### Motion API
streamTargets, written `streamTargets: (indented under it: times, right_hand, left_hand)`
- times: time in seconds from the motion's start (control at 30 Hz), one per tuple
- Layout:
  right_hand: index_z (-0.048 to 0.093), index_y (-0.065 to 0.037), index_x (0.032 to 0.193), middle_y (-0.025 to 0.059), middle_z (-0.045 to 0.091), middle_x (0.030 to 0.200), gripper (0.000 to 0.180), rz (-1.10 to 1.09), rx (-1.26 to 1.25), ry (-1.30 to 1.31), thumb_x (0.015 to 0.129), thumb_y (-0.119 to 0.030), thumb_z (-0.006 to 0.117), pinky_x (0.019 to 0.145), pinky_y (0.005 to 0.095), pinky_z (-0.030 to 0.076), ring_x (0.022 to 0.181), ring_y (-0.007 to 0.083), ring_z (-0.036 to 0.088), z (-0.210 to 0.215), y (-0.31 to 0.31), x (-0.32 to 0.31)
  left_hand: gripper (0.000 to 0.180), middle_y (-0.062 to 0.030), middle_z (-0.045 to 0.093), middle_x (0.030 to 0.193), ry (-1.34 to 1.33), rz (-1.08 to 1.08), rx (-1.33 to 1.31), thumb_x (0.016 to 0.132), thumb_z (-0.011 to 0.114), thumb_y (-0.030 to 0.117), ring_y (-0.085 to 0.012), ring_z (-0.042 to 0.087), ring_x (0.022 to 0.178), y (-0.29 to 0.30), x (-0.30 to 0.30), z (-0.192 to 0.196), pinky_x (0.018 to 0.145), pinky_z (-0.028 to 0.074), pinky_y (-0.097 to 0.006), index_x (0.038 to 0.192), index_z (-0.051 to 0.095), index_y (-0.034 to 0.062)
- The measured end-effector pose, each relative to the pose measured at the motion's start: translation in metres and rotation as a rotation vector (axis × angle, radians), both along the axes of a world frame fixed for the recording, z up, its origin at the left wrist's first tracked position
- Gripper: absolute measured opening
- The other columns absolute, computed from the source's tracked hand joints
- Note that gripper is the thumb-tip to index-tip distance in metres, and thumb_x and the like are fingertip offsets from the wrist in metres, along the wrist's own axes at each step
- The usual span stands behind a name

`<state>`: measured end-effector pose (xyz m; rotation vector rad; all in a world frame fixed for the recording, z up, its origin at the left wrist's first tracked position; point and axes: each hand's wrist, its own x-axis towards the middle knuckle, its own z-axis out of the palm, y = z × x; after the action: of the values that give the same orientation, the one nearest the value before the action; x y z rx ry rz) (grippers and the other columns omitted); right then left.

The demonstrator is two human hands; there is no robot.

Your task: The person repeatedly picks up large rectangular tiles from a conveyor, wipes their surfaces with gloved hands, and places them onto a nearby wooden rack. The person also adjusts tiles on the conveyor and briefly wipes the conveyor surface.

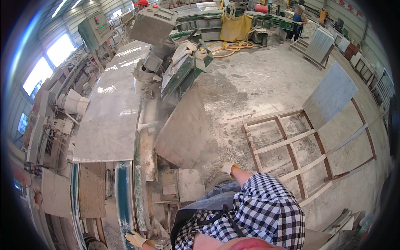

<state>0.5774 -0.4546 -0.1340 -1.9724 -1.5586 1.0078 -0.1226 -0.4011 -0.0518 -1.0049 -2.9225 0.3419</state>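
Note:
My left hand (136, 239), in a pale glove with its fingers spread, rests by the edge of a teal machine rail (124, 196). My right hand (227, 168), in a whitish glove, hangs out to my side above the floor. Its fingers are too small and foreshortened to make out, and I see no object in it. Ahead of me, a large polished stone slab (110, 112) lies flat on the machine bed. Beside the machine leans a duller stone panel (186, 129), its lower end near a smaller square piece (189, 185).
A wooden frame (287, 141) lies on the floor to my right, with a grey slab (331, 96) beside it. A grey control box (153, 23) and green stand (185, 73) rise ahead. A yellow hose (231, 48) coils farther off. A person (298, 21) stands at the back right.

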Motion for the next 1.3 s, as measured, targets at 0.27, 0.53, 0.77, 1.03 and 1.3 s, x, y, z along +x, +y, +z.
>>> streamTargets:
  times: [0.27,0.53,0.77,1.03,1.3]
  right_hand:
    - [0.077,-0.013,0.118,0.0193,0.074,0.117,0.045,0.038,-0.140,-0.103,0.094,-0.047,0.058,0.094,0.0458,0.056,0.109,0.0398,0.070,-0.052,0.011,0.007]
    - [0.075,-0.013,0.121,0.0199,0.073,0.122,0.048,0.067,-0.171,-0.087,0.094,-0.048,0.056,0.097,0.0466,0.054,0.113,0.0397,0.068,-0.025,0.012,0.003]
    - [0.074,-0.011,0.122,0.0187,0.072,0.124,0.047,0.125,-0.164,-0.168,0.096,-0.045,0.055,0.099,0.0464,0.054,0.115,0.0390,0.068,-0.052,0.023,-0.005]
    - [0.075,-0.012,0.119,0.0180,0.073,0.121,0.045,0.017,-0.196,-0.097,0.095,-0.044,0.054,0.099,0.0483,0.054,0.114,0.0394,0.068,-0.085,0.015,-0.002]
    - [0.077,-0.013,0.113,0.0178,0.074,0.117,0.042,0.059,-0.197,-0.089,0.094,-0.044,0.055,0.095,0.0491,0.054,0.110,0.0401,0.069,-0.056,0.008,0.003]
  left_hand:
    - [0.060,-0.0113,0.038,0.167,-0.034,0.014,-0.001,0.111,0.041,0.046,-0.0297,0.041,0.150,-0.010,0.025,0.022,0.119,0.041,-0.046,0.160,0.042,0.0115]
    - [0.060,-0.0147,0.041,0.165,-0.045,-0.065,0.040,0.109,0.044,0.045,-0.0320,0.044,0.148,-0.017,0.017,0.027,0.115,0.043,-0.048,0.159,0.045,0.0110]
    - [0.065,-0.0154,0.039,0.165,-0.085,-0.105,-0.028,0.108,0.043,0.052,-0.0320,0.048,0.144,-0.016,0.011,0.039,0.112,0.047,-0.046,0.158,0.045,0.0110]
    - [0.068,-0.0123,0.034,0.168,-0.134,-0.022,-0.126,0.109,0.040,0.055,-0.0275,0.047,0.146,-0.008,0.015,0.048,0.112,0.049,-0.043,0.163,0.038,0.0144]
    - [0.068,-0.0143,0.038,0.166,-0.066,-0.068,-0.122,0.108,0.041,0.054,-0.0287,0.047,0.146,-0.013,0.014,0.046,0.112,0.049,-0.042,0.161,0.039,0.0110]
